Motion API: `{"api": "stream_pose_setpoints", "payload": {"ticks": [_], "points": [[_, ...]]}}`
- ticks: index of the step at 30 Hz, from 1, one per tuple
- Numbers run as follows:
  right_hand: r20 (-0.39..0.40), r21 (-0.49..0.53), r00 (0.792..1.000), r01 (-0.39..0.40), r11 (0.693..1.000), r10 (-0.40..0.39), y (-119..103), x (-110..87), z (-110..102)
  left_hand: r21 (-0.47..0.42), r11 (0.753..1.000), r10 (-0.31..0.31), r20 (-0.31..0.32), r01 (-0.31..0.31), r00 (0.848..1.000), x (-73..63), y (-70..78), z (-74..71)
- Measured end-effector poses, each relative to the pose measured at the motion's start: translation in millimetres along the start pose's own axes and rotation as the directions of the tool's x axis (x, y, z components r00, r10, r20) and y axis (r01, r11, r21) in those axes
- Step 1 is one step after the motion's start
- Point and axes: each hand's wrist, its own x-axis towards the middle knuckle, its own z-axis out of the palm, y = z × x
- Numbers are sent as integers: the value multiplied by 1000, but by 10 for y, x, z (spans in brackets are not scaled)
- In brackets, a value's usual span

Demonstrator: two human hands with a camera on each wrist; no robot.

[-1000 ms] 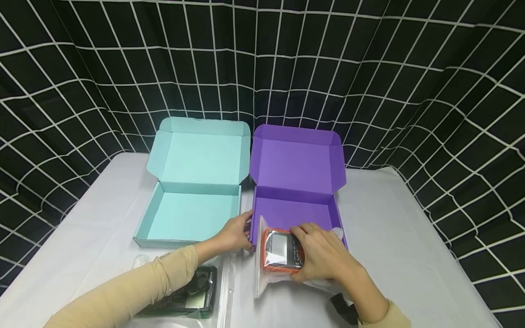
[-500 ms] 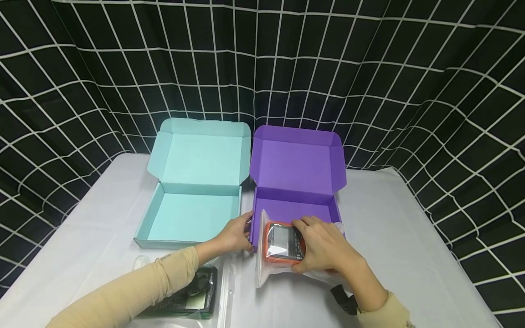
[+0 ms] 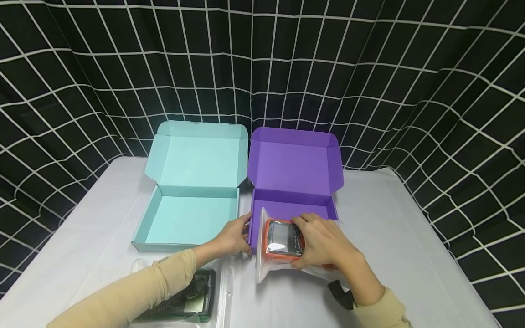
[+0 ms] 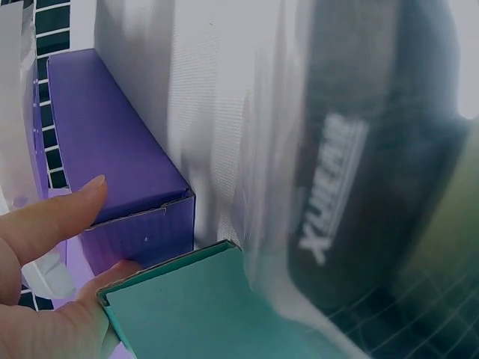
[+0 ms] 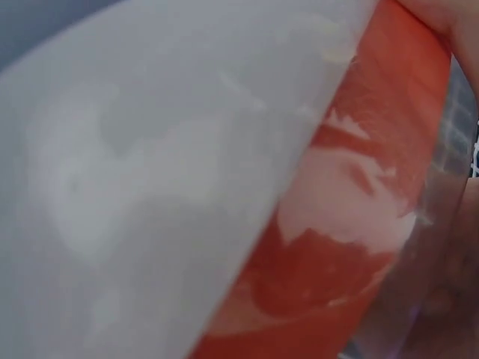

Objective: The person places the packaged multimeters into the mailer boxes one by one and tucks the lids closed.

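Right hand grips orange multimeter in clear plastic bag, at purple cardboard box's 6 o'clock edge. Left hand, fingers relaxed, touches box's 8 o'clock corner.

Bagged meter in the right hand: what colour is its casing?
Orange, around a grey screen. The meter, in a clear plastic bag, shows best in the head view.

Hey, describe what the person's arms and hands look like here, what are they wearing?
Both arms wear long, close-fitting beige sleeves that end at the wrist. The left hand and right hand are bare, with no gloves or rings in view. A black strap sits by the right wrist.
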Motion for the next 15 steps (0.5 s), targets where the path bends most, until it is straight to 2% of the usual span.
{"api": "stream_pose_setpoints", "payload": {"ticks": [15], "points": [[7,-8,1000,15,1000,-15,25,81,-46,17,1000,8,-1,-8,1000,18,-21,15]]}}
